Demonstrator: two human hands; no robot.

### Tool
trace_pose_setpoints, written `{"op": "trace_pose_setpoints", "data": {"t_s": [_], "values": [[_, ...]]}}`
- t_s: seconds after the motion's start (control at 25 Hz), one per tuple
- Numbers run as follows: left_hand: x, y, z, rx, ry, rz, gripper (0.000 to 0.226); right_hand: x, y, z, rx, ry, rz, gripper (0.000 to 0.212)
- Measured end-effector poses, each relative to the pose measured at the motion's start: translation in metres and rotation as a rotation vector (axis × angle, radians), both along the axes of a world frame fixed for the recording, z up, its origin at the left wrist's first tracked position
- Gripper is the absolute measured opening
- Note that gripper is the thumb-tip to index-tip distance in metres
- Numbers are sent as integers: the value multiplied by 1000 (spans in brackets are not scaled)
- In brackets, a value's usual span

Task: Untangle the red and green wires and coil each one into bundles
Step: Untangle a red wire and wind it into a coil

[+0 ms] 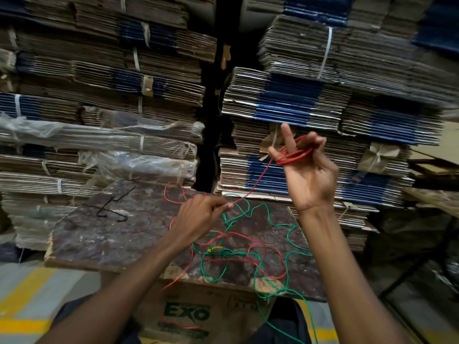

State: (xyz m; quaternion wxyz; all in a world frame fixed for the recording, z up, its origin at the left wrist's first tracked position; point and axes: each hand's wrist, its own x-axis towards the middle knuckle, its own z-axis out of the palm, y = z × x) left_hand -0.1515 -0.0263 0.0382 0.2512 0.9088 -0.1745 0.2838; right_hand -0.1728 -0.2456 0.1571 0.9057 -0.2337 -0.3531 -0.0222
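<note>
The right hand is raised palm toward the camera, forearm upright, with several turns of red wire looped round its fingers, some curled, one pointing up. A strand runs down to the left hand, held low over the board, fingertips pinching it. The rest of the red wire lies tangled with the green wire on the board.

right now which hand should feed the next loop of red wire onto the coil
Left. The left hand already pinches the red wire just below the coil, which sits wound on the raised right hand. The right hand's fingers are busy holding the loops.
</note>
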Motion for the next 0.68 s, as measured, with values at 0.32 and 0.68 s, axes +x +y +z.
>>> {"op": "trace_pose_setpoints", "data": {"t_s": [0.32, 0.68], "values": [[-22, -15, 1, 50, -283, -20, 41, 38, 3, -23, -815, -361, -1042, 31], [-14, 29, 38, 193, -516, 164, 33, 39, -15, -25, -1885, -873, -1416, 35]]}}
